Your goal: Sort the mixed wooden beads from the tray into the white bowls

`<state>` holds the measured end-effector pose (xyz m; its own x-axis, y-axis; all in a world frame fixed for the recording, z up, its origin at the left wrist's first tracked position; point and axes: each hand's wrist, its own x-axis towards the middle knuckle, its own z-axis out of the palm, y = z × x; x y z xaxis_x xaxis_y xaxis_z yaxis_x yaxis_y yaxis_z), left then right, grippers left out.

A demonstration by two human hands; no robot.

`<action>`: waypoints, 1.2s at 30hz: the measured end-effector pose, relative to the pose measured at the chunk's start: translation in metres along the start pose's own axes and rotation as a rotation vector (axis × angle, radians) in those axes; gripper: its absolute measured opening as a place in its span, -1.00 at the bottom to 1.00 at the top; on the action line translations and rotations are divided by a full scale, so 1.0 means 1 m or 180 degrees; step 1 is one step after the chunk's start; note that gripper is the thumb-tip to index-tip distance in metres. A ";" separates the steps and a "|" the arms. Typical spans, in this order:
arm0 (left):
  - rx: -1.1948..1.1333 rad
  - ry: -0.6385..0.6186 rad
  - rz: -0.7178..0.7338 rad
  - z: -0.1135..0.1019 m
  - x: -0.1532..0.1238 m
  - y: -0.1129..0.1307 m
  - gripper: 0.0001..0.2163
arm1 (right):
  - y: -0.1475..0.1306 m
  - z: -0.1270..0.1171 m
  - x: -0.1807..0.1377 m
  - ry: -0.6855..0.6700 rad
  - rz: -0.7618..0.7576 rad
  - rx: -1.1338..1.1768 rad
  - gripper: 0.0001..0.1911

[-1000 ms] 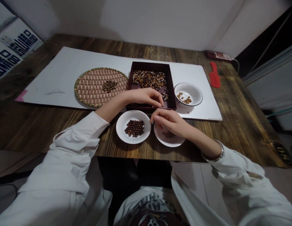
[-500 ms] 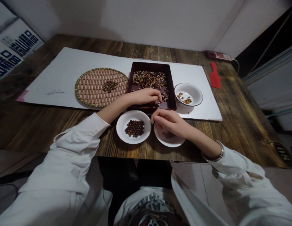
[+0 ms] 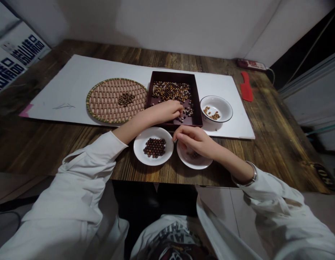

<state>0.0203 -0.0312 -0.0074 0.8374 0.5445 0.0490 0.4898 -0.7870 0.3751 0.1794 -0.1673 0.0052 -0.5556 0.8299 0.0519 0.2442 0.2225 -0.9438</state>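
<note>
My left hand reaches over the near part of a dark maroon tray, its fingers bent down among loose beads. Its fingertips are partly hidden, so what they pinch cannot be made out. A mixed heap of brown, yellow and pale beads fills the tray's far half. My right hand hovers over a white plate, thumb and fingers pressed together; anything in them is hidden. It partly covers some light-brown beads there. To its left, dark brown beads lie grouped on another white plate.
A round woven mat with brown beads lies left of the tray. Right of it stands a white bowl holding tan beads. All rest on a white board. A red comb and a power strip lie on the wooden table.
My left hand has shifted slightly left and away from me in the tray, uncovering more beads at its right. My right hand has stayed put over its plate.
</note>
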 end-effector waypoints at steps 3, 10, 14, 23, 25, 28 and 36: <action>0.0081 -0.0017 -0.0029 0.000 0.001 0.000 -0.74 | 0.000 0.000 0.000 -0.0002 -0.0018 0.0003 -0.69; 0.0940 0.0126 -0.0537 -0.007 -0.005 0.015 -0.70 | 0.000 0.000 0.001 0.0001 -0.0005 -0.0030 -0.69; 0.1509 0.0257 -0.1001 -0.010 -0.009 0.023 -0.67 | 0.000 0.000 0.000 -0.0001 -0.0038 -0.0026 -0.70; 0.1433 0.0175 -0.1407 -0.012 -0.010 0.027 -0.67 | 0.000 0.000 0.000 0.0000 -0.0033 -0.0026 -0.68; 0.1354 0.0228 -0.1436 -0.011 -0.011 0.026 -0.68 | 0.000 0.000 0.000 -0.0005 -0.0036 -0.0034 -0.68; 0.1239 0.0338 -0.1369 -0.009 -0.012 0.023 -0.70 | 0.000 0.000 0.000 -0.0002 -0.0061 -0.0039 -0.68; 0.0994 0.0240 -0.1522 -0.013 -0.015 0.028 -0.67 | 0.000 0.000 0.000 0.0006 -0.0059 -0.0046 -0.69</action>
<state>0.0183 -0.0576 0.0147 0.4911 0.8710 0.0112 0.8677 -0.4903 0.0811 0.1790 -0.1674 0.0056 -0.5587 0.8264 0.0701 0.2452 0.2453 -0.9379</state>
